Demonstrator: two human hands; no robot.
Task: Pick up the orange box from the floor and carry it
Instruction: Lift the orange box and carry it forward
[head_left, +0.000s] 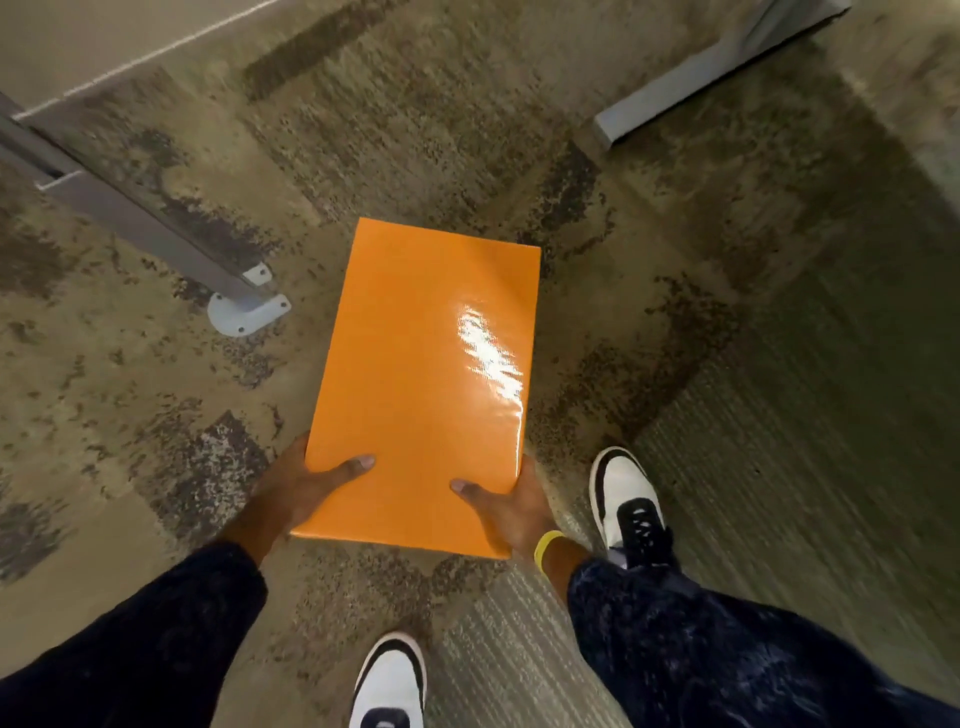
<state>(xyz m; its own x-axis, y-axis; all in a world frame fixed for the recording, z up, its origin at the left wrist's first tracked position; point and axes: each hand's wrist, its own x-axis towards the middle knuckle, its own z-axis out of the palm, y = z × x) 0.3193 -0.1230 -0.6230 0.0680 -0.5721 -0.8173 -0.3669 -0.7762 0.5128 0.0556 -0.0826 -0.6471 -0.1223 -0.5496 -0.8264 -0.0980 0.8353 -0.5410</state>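
The orange box (423, 379) is a flat, glossy rectangle held out in front of me above the carpet, long side pointing away. My left hand (296, 488) grips its near left corner, thumb lying on the top face. My right hand (511, 506) grips the near right corner, thumb also on top, with a yellow band at the wrist. The fingers of both hands are hidden under the box.
Mottled brown carpet (701, 291) covers the floor. A grey table leg with a bolted white foot plate (249, 312) stands at the left. Another grey floor rail (691, 83) lies at the upper right. My two white and black shoes (626, 499) are below the box.
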